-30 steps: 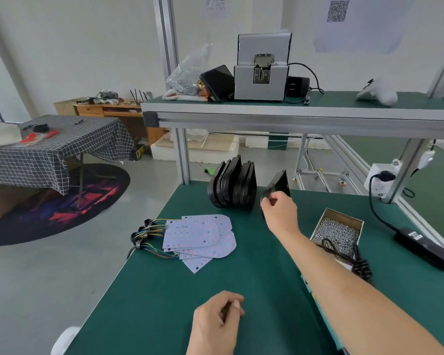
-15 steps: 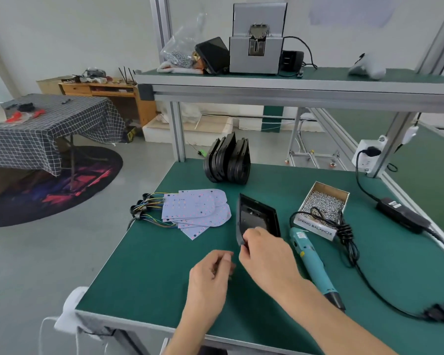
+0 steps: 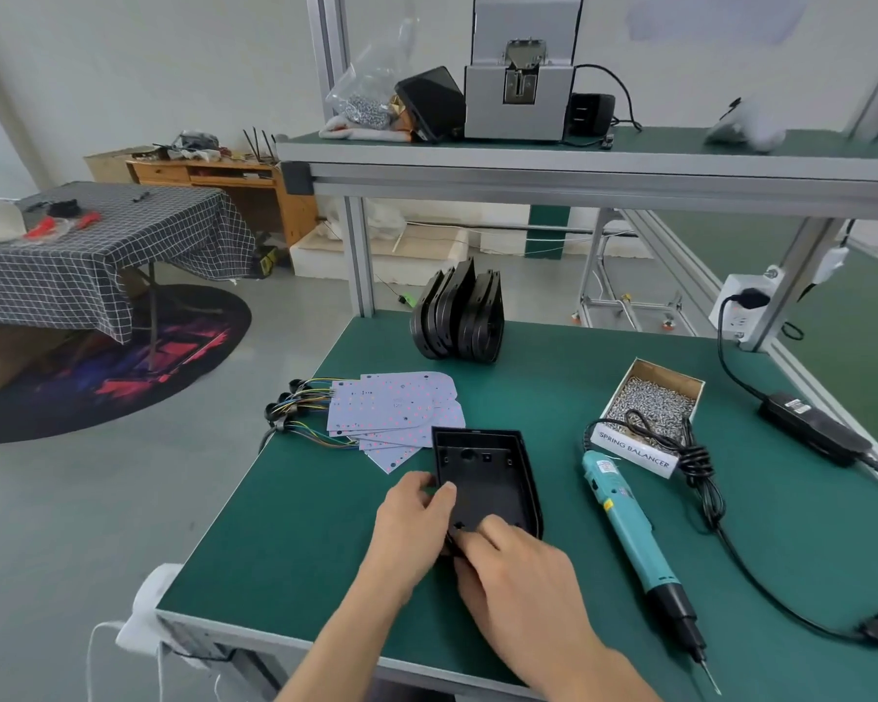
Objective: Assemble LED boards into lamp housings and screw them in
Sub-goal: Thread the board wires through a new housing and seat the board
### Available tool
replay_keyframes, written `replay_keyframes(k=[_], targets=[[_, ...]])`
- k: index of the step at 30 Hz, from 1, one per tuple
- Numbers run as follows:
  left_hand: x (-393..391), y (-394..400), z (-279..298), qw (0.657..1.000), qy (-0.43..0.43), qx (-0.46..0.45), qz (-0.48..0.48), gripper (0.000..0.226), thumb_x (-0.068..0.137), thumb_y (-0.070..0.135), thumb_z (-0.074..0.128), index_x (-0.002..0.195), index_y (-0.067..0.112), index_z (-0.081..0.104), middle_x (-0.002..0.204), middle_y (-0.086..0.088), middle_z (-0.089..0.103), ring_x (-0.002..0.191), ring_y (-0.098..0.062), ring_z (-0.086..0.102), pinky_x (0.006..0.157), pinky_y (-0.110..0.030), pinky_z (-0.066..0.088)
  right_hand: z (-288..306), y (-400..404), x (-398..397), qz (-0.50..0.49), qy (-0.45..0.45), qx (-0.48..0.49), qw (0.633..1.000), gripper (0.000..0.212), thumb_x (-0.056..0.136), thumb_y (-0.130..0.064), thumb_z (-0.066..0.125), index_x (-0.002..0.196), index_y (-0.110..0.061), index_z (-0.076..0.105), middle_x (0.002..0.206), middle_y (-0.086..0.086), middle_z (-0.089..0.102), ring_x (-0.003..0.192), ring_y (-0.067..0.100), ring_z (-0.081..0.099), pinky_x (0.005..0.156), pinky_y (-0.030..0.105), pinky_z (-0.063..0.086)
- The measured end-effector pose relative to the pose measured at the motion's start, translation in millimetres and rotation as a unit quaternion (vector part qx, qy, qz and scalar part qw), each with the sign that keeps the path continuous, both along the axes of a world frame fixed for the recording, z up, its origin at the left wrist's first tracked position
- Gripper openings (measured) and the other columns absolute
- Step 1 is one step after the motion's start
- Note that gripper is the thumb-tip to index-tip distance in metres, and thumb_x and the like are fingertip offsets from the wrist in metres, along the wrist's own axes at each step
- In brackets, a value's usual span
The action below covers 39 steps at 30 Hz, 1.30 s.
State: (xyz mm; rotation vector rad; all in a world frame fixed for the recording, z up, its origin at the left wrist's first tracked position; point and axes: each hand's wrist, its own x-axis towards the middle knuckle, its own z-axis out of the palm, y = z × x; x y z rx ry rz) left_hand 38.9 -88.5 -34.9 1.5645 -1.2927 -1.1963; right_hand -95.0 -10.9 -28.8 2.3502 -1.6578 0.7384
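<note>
Green matting covers the bench (image 3: 285, 549), and on it I see one empty lamp housing (image 3: 482, 478) lying open side up in front of me, my left hand (image 3: 411, 519) gripping its left wall and my right hand (image 3: 518, 575) pinching its near edge. No LED board is seated yet, I judge: the LED boards (image 3: 396, 412) lie fanned just beside it, more housings (image 3: 460, 316) stand stacked behind, and the screwdriver (image 3: 639, 539) and screw box (image 3: 652, 397) lie untouched.

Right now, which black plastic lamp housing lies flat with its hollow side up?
The black plastic lamp housing under both hands; the others stand stacked on edge.
</note>
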Motion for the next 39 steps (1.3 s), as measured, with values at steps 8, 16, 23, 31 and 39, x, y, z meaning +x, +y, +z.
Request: replay_keyframes(k=[8, 16, 23, 31, 39], targets=[[5, -1, -4, 0.991, -0.111, -0.052, -0.061, 0.026, 0.101, 0.035, 0.055, 0.092, 0.012, 0.065, 0.073, -0.007, 0.068, 0.069, -0.027, 0.058, 0.074, -0.042, 0.053, -9, -15, -28, -0.211, -0.300, 0.065, 0.928, 0.048, 0.090, -0.030, 0.077, 0.136, -0.026, 0.065, 0.121, -0.006, 0.050, 0.105, 0.015, 0.058, 0.083, 0.034, 0.051], [29, -20, 18, 0.971, -0.217, -0.089, 0.041, 0.048, 0.097, 0.059, 0.053, 0.068, 0.021, 0.055, 0.057, 0.016, 0.057, 0.065, -0.016, 0.056, 0.070, -0.035, 0.049, -19, -18, -42, -0.253, -0.417, 0.170, 0.856, 0.059, 0.092, -0.030, 0.074, 0.149, -0.029, 0.054, 0.139, -0.001, 0.062, 0.118, 0.019, 0.059, 0.107, 0.036, 0.040], [90, -122, 23, 0.942, -0.290, -0.025, 0.166, 0.033, 0.096, 0.033, 0.056, 0.078, 0.007, 0.048, 0.092, -0.021, 0.068, 0.073, -0.033, 0.050, 0.063, -0.035, 0.038, -19, -14, -35, -0.254, -0.449, 0.128, 0.847, 0.042, 0.087, -0.023, 0.080, 0.127, -0.031, 0.070, 0.110, -0.010, 0.066, 0.098, 0.014, 0.060, 0.092, 0.033, 0.041], [102, -145, 13, 0.935, -0.302, 0.018, 0.184, 0.024, 0.089, 0.030, 0.065, 0.076, 0.011, 0.058, 0.076, -0.004, 0.056, 0.070, -0.030, 0.053, 0.063, -0.032, 0.041, -21, -16, -30, -0.260, -0.452, 0.089, 0.849, 0.038, 0.083, -0.014, 0.082, 0.118, -0.027, 0.075, 0.102, -0.007, 0.067, 0.085, 0.008, 0.061, 0.083, 0.034, 0.043], [113, -133, 6, 0.937, -0.272, -0.033, 0.216, 0.033, 0.086, 0.015, 0.058, 0.056, 0.013, 0.042, 0.058, -0.002, 0.047, 0.052, -0.023, 0.035, 0.054, -0.028, 0.033, -18, -12, -28, -0.257, -0.453, 0.081, 0.850, 0.035, 0.085, -0.017, 0.081, 0.117, -0.030, 0.075, 0.106, -0.008, 0.069, 0.088, 0.009, 0.061, 0.086, 0.037, 0.048]])
